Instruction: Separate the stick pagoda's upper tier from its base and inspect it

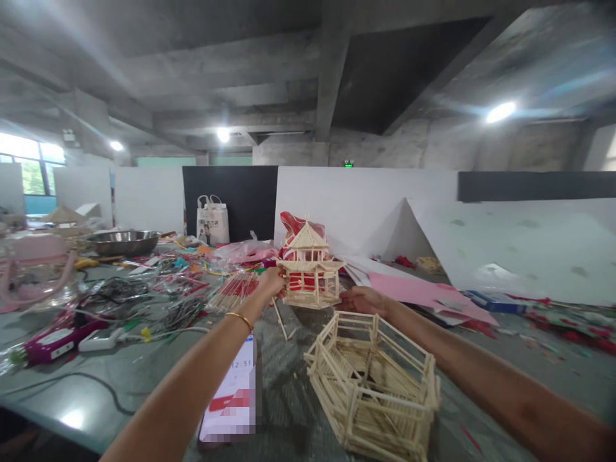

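A small pavilion of thin wooden sticks [312, 276], with a pointed upper roof and a wider lower roof, is between my two hands at the middle of the view. My left hand [272, 282] is closed on its left side. At its lower right edge, my right hand [362, 299] has its fingers pressed together against the base. Nearer to me, in front of my right hand, a larger many-sided stick frame [373, 385] rests on the table. Loose sticks [280, 319] lie just below my left hand.
A lit phone [231, 391] lies beneath my left forearm. Wires, sticks and plastic wrap spread across the left, with a metal bowl [122, 242] and a purple power strip [62, 339]. Pink sheets [423, 292] lie behind my right arm. White and black boards stand along the back.
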`<state>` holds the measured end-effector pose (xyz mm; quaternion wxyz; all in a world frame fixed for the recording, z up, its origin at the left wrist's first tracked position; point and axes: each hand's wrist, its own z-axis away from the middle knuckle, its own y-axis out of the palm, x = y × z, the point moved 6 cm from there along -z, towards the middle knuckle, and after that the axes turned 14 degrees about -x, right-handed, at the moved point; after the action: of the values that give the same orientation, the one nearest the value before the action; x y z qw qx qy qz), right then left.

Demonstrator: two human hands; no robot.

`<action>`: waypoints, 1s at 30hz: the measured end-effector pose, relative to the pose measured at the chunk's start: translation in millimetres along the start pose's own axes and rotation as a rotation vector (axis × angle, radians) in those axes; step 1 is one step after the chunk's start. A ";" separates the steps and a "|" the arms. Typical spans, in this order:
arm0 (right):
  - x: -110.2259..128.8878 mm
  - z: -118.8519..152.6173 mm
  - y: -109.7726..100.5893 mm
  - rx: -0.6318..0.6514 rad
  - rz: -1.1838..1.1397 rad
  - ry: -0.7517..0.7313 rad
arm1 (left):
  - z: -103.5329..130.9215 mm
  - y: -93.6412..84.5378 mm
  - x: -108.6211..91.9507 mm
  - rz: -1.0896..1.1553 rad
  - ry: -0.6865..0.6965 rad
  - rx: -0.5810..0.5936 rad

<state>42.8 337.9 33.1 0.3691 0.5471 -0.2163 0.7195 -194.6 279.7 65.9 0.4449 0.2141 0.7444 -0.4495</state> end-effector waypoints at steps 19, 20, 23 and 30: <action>25.6 -3.3 -2.1 0.011 0.031 -0.135 | -10.6 -16.7 0.9 0.039 -0.037 -0.038; 25.4 -2.9 -1.7 0.019 0.032 -0.137 | -10.3 -17.0 1.2 0.036 -0.043 -0.041; 25.3 -0.6 -0.2 0.040 0.037 -0.144 | -9.3 -17.6 0.3 0.029 -0.047 -0.045; 24.8 5.9 0.0 0.064 0.047 -0.152 | -9.9 -15.2 -6.0 0.031 -0.016 -0.044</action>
<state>43.3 341.0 58.4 0.3170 0.6064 -0.2336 0.6908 -207.2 281.1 80.4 0.4623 0.2121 0.7471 -0.4280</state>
